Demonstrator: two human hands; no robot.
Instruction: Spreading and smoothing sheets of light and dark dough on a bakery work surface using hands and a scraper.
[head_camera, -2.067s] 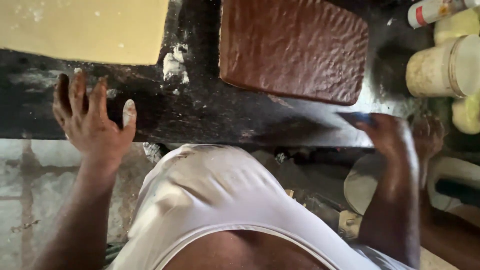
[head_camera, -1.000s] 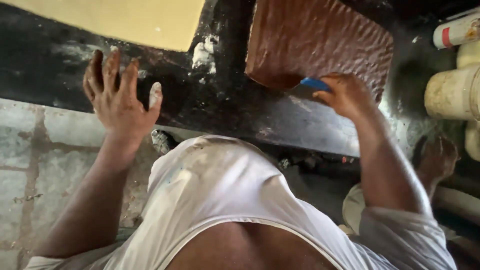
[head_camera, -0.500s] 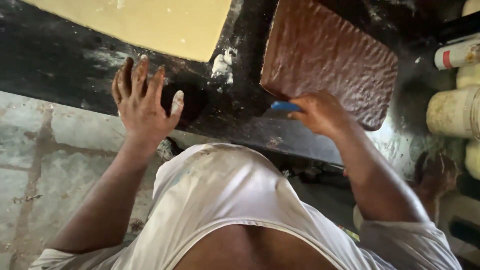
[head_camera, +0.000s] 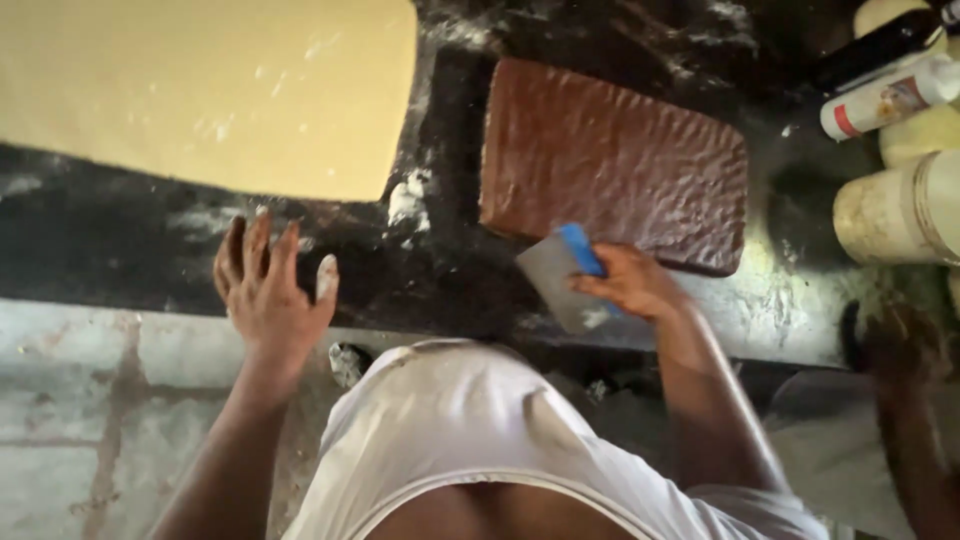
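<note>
The right hand (head_camera: 632, 282) is holding a scraper (head_camera: 562, 278), a flat grey metal blade with a blue handle along its far edge; the fingers are closing around the blue part and the blade is pointing toward the left and near side, tilted over the counter. The scraper is sitting just at the near edge of a brown slab (head_camera: 615, 165), a thick rectangle with rounded corners and a dimpled, slightly shiny surface, which is lying flat on the dark counter (head_camera: 130, 250). The counter is looking black and worn, with white floury smears and a small white lump (head_camera: 405, 205) between the two sheets. On the far left a pale yellow sheet of dough (head_camera: 200, 90) is lying, smooth, matte and wide, with a straight right edge and a few light powder marks. The left hand (head_camera: 268, 290) is resting on the near edge of the counter, palm down, the fingers spread wide and holding nothing, with white powder on the thumb; it is lying just near of the yellow sheet but not touching it. Both forearms are reaching forward from a white shirt (head_camera: 470, 430) that is filling the near middle. On the far right, round cream tubs (head_camera: 900, 205) and a lying white bottle (head_camera: 885, 100) are standing together, well apart from the hands. Below the counter, at the near left, a grey stone floor (head_camera: 90, 420) is showing.
</note>
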